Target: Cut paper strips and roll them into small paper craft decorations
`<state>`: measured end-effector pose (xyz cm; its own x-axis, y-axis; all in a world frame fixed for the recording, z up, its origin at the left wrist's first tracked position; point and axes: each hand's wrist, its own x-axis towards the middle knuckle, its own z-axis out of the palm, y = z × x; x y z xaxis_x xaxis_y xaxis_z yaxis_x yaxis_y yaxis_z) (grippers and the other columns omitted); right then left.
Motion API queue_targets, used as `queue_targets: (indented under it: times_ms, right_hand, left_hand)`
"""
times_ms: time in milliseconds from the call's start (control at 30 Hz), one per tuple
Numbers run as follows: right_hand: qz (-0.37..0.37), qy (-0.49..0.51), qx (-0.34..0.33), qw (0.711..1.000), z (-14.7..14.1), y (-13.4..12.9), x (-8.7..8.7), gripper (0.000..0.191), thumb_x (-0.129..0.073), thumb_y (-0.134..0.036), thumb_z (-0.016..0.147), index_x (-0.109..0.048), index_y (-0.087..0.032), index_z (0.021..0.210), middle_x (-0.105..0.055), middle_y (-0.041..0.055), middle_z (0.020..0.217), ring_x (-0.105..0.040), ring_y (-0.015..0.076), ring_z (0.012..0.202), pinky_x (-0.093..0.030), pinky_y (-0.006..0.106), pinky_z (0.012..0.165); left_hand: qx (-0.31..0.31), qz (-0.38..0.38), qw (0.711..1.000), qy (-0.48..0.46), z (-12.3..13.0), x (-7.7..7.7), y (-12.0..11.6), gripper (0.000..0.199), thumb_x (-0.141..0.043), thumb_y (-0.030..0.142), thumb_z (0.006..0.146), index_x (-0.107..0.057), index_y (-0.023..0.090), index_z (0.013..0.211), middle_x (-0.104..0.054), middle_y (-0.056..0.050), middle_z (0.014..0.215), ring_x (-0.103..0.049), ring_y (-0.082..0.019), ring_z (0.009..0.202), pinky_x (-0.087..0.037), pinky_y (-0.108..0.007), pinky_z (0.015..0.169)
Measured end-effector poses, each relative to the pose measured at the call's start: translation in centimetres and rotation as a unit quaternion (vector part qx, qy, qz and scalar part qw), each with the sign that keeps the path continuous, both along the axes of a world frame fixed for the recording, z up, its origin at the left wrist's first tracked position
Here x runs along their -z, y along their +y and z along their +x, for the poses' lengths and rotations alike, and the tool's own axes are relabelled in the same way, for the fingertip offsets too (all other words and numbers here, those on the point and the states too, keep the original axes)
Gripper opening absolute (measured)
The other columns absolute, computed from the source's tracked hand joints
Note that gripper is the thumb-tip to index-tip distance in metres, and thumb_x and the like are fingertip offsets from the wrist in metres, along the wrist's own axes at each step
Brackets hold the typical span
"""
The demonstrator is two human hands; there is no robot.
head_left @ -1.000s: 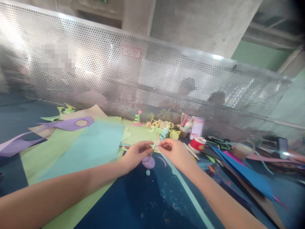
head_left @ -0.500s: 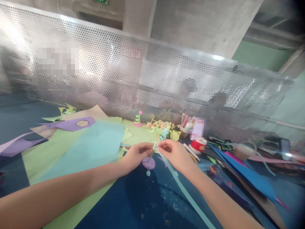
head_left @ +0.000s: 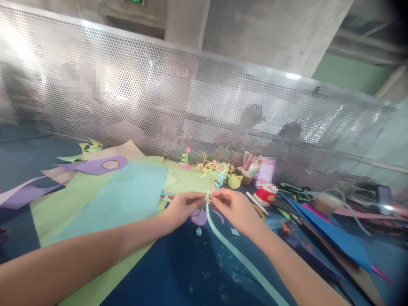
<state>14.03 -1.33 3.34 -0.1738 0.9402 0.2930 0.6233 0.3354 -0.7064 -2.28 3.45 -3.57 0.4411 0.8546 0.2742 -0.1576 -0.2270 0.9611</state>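
Note:
In the head view my left hand (head_left: 178, 210) pinches a thin stick (head_left: 202, 209) whose top carries a small pale green piece of paper (head_left: 208, 195). Close beside that top, the fingers of my right hand (head_left: 231, 206) are pressed together at the upper end of a long light-blue paper strip (head_left: 237, 251). The strip curves down between my arms to the bottom edge. Exactly how its end meets the stick is hidden by my fingertips. Below the hands lies a purple paper disc (head_left: 199, 217), with a small light-blue scrap (head_left: 199, 231) nearer me.
Light-blue (head_left: 117, 199) and green sheets (head_left: 105, 272) spread out on the left, near a purple cut-out (head_left: 95, 166). Behind stand a green paper spiral (head_left: 184, 160) and curled scraps (head_left: 219, 165). A red-and-white cup (head_left: 267, 194) and blue paper (head_left: 338, 238) lie right, before a perforated metal screen (head_left: 178, 102).
The upper part of the light-blue strip has swung left, from under my right hand to the stick between both hands. A light-blue scrap now shows beside it. Both hands hold nearly still.

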Motion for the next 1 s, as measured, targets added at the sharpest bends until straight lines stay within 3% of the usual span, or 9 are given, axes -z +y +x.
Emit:
queue_targets:
  times_ms: [200, 567, 833, 1000]
  right_hand:
    - [0.002, 0.046, 0.005, 0.999, 0.0, 0.4, 0.7, 0.007, -0.059, -0.021, 0.074, -0.063, -0.017, 0.078, -0.069, 0.0024, 0.075, -0.065, 0.0154, 0.07, -0.051, 0.026, 0.069]
    - [0.034, 0.044, 0.002, 0.998, 0.1, 0.5, 1.4, 0.007, -0.058, -0.024, 0.077, -0.061, -0.018, 0.08, -0.068, 0.0023, 0.075, -0.064, 0.0156, 0.071, -0.05, 0.026, 0.068]
    - [0.032, 0.048, -0.006, 0.998, 0.1, 0.5, 1.4, 0.009, -0.056, -0.024, 0.077, -0.06, -0.018, 0.084, -0.067, 0.0032, 0.08, -0.064, 0.0159, 0.075, -0.05, 0.028, 0.072]
    - [0.042, 0.053, -0.01, 0.998, 0.2, 0.5, 1.6, 0.008, -0.056, -0.023, 0.077, -0.06, -0.018, 0.082, -0.067, 0.003, 0.08, -0.064, 0.0161, 0.076, -0.05, 0.029, 0.073]
  left_hand:
    - [-0.025, 0.016, 1.0, 0.005, 0.0, -0.1, -0.1, 0.028, -0.063, 0.03, 0.076, -0.069, 0.018, 0.1, -0.066, -0.003, 0.081, -0.057, -0.015, 0.078, -0.044, -0.029, 0.075]
    - [-0.053, 0.082, 0.995, -0.002, -0.1, -0.1, -0.4, 0.02, -0.064, 0.025, 0.075, -0.071, 0.019, 0.093, -0.067, -0.004, 0.085, -0.06, -0.016, 0.08, -0.046, -0.028, 0.076]
    - [-0.077, 0.059, 0.995, 0.031, 0.0, -0.2, -0.8, 0.03, -0.061, 0.025, 0.075, -0.065, 0.02, 0.105, -0.066, -0.001, 0.082, -0.061, -0.015, 0.076, -0.048, -0.027, 0.072]
    - [-0.094, 0.062, 0.992, 0.05, 0.0, -0.6, -1.1, 0.024, -0.062, 0.023, 0.073, -0.063, 0.018, 0.097, -0.066, -0.002, 0.084, -0.062, -0.015, 0.079, -0.049, -0.027, 0.074]
